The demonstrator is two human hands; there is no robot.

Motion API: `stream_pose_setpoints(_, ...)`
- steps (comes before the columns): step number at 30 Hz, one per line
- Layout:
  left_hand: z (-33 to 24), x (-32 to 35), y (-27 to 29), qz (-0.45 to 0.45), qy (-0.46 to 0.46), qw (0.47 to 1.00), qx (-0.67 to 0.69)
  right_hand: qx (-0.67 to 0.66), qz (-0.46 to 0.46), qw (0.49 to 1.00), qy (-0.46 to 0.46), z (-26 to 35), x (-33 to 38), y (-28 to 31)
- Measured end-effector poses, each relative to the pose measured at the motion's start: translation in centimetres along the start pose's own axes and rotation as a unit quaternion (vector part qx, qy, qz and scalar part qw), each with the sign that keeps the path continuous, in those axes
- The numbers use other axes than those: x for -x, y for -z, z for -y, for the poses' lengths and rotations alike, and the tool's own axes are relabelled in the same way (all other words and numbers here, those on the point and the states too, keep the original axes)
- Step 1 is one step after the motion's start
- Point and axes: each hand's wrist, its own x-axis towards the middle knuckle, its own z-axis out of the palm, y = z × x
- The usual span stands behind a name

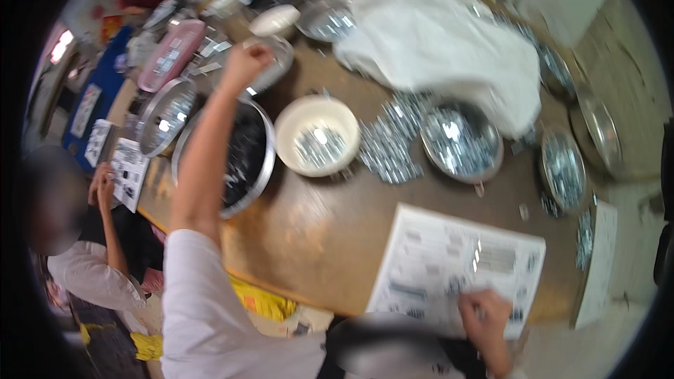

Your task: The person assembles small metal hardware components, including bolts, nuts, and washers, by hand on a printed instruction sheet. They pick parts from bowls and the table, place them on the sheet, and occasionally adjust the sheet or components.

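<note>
My left hand [243, 63] is raised far out over the table and closed in a fist; blur hides whether anything is inside it. Its forearm crosses a wide metal bowl [262, 168] of dark small parts. Just right of that bowl stands a white bowl [317, 114] with a few shiny parts in it. My right hand [484, 317] rests with bent fingers on the near edge of a printed sheet [449, 253] that lies on the brown table [316, 238]. Whether those fingers pinch something is unclear.
Loose shiny parts [386, 147] are piled beside a metal bowl [460, 142] holding more of them. A crumpled white cloth or bag [435, 42] lies at the back. More metal bowls [562, 168] and a pink tray [172, 52] ring the table. A co-worker's hands [102, 184] are at the left.
</note>
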Motion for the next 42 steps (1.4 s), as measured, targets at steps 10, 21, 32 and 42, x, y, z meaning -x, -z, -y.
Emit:
stream_pose_setpoints(10, -24.0, 31.5, -5.7, 0.35, -0.007, 0.901, 0.256, -0.427, 0.024, 0.888, -0.168, 8.7, -1.0, -5.9)
stream_pose_setpoints(21, -19.7, 40.4, -3.5, 0.216, -0.167, 0.962, 0.026, 0.026, -0.077, 0.987, 0.141, 7.6, 4.2, -10.7)
stream_pose_setpoints(32, -18.8, 42.3, -3.6, 0.245, -0.192, 0.947, -0.081, 0.077, -0.024, 0.99, 0.115, 9.1, 5.6, -11.4)
stream_pose_setpoints(42, -17.4, 42.3, -3.1, 0.239, -0.198, 0.946, -0.086, 0.091, -0.016, 0.987, 0.133, 9.4, 4.9, -13.7)
